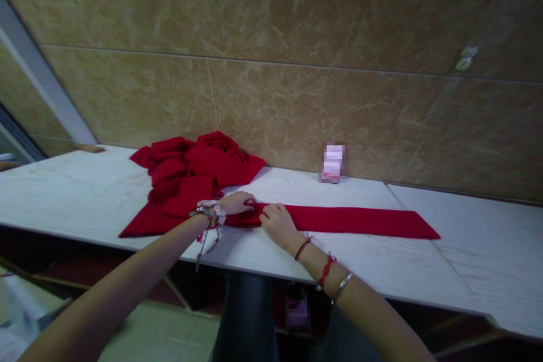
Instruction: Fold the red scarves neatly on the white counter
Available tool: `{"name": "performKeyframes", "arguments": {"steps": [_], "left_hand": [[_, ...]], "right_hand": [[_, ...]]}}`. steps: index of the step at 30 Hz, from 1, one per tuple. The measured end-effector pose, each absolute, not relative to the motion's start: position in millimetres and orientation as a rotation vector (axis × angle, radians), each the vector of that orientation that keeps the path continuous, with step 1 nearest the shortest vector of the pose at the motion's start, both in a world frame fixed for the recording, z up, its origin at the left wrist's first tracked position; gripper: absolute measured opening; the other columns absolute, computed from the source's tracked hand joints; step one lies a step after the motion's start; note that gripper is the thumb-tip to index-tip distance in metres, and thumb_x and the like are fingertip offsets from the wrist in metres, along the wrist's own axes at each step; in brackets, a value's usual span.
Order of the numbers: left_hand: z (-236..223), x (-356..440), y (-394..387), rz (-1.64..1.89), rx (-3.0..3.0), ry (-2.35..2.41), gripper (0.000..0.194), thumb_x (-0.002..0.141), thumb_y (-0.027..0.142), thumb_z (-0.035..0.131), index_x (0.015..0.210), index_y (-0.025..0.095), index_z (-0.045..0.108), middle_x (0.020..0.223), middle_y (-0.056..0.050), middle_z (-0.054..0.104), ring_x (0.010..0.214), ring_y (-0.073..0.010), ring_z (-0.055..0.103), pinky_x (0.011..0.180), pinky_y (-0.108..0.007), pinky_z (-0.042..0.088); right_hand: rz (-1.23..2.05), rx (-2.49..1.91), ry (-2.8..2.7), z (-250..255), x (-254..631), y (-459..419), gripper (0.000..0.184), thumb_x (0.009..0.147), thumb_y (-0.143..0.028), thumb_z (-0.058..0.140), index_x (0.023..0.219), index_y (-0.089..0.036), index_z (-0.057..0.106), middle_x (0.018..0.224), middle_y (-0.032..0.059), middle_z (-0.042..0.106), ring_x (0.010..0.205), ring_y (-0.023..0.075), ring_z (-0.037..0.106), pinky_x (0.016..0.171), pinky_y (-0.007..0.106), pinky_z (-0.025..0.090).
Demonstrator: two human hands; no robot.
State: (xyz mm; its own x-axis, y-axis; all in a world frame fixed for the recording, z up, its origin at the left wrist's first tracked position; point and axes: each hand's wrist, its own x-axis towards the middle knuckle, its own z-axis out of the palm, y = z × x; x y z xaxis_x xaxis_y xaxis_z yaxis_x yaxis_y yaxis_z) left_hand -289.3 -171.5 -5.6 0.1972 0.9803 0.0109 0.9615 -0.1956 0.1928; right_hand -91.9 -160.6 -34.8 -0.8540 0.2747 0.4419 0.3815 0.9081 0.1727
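Where both bare hands meet over the white, wood-grained counter, a long, flat band of plain red cloth runs beneath them, its right end cut to a slanting point. The left hand lies on the band with its fingers loosely bent; whether they grip the cloth is unclear. The right hand, just beside it, has its fingers curled in closely against the band, their tips partly hidden, so I cannot tell how firmly they hold it. Leftward, a rumpled heap of matching red cloth spreads in soft folds; whether band and heap are one piece is hidden by the left forearm and folds. Behind stands a glossy brown, marbled tile wall. Near its foot, a small pinkish-white upright object is pixelated, any writing unreadable.
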Motion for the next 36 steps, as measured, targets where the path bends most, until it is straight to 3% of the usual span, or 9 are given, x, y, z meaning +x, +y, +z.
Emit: {"name": "performKeyframes", "arguments": {"steps": [4, 13, 19, 26, 32, 36], "left_hand": [[-7.8, -287.9, -161.3, 0.229, 2.196, 1.907, 0.025, 0.077, 0.035, 0.052, 0.079, 0.014, 0.063, 0.078, -0.005, 0.064, 0.072, -0.0158, 0.054, 0.068, -0.022, 0.04], [-2.4, -286.7, -150.0, 0.303, 2.062, 1.744, 0.034, 0.074, 0.044, 0.05, 0.084, 0.014, 0.061, 0.074, -0.001, 0.06, 0.069, -0.0131, 0.049, 0.063, -0.02, 0.037], [6.0, -292.9, -142.1, 0.254, 1.946, 1.582, 0.037, 0.072, 0.049, 0.05, 0.066, 0.014, 0.058, 0.06, 0.001, 0.052, 0.06, -0.0112, 0.043, 0.057, -0.02, 0.035], [19.2, -291.0, -140.2, 0.305, 1.947, 1.576, 0.032, 0.069, 0.035, 0.057, 0.094, 0.015, 0.061, 0.075, 0.002, 0.056, 0.073, -0.0123, 0.047, 0.064, -0.017, 0.036], [18.0, -286.7, -138.4, 0.359, 1.908, 1.568, 0.034, 0.069, 0.031, 0.057, 0.098, 0.012, 0.06, 0.075, 0.001, 0.057, 0.072, -0.0121, 0.048, 0.065, -0.018, 0.037], [12.1, -287.4, -138.6, 0.384, 1.905, 1.563, 0.034, 0.069, 0.031, 0.057, 0.098, 0.013, 0.06, 0.075, 0.001, 0.058, 0.071, -0.0119, 0.049, 0.065, -0.018, 0.037]], "right_hand": [[-0.412, -0.463, -2.621, -36.3, -88.4, -163.1, 0.013, 0.087, -0.016, 0.046, 0.083, -0.016, 0.058, 0.08, 0.0049, 0.059, 0.082, 0.0192, 0.049, 0.07, 0.033, 0.035], [-0.453, -0.424, -2.57, -35.9, -85.8, -167.4, 0.016, 0.088, -0.014, 0.043, 0.08, -0.017, 0.056, 0.075, 0.0046, 0.057, 0.076, 0.0182, 0.046, 0.065, 0.032, 0.03], [-0.474, -0.358, -2.491, -36.0, -83.2, -168.3, 0.019, 0.089, -0.014, 0.039, 0.08, -0.017, 0.056, 0.073, 0.0035, 0.056, 0.073, 0.0174, 0.044, 0.064, 0.031, 0.028], [-0.466, -0.382, -2.52, -32.8, -80.8, -170.1, 0.021, 0.09, -0.015, 0.037, 0.086, -0.017, 0.057, 0.075, 0.004, 0.056, 0.074, 0.0173, 0.044, 0.065, 0.032, 0.028], [-0.452, -0.414, -2.53, -29.6, -80.0, -169.9, 0.024, 0.09, -0.019, 0.037, 0.108, -0.016, 0.053, 0.081, 0.006, 0.057, 0.078, 0.0186, 0.046, 0.068, 0.033, 0.031], [-0.481, -0.386, -2.563, -27.2, -82.8, -170.7, 0.022, 0.09, -0.016, 0.037, 0.104, -0.016, 0.054, 0.083, 0.0071, 0.057, 0.079, 0.019, 0.046, 0.067, 0.033, 0.032]]}}
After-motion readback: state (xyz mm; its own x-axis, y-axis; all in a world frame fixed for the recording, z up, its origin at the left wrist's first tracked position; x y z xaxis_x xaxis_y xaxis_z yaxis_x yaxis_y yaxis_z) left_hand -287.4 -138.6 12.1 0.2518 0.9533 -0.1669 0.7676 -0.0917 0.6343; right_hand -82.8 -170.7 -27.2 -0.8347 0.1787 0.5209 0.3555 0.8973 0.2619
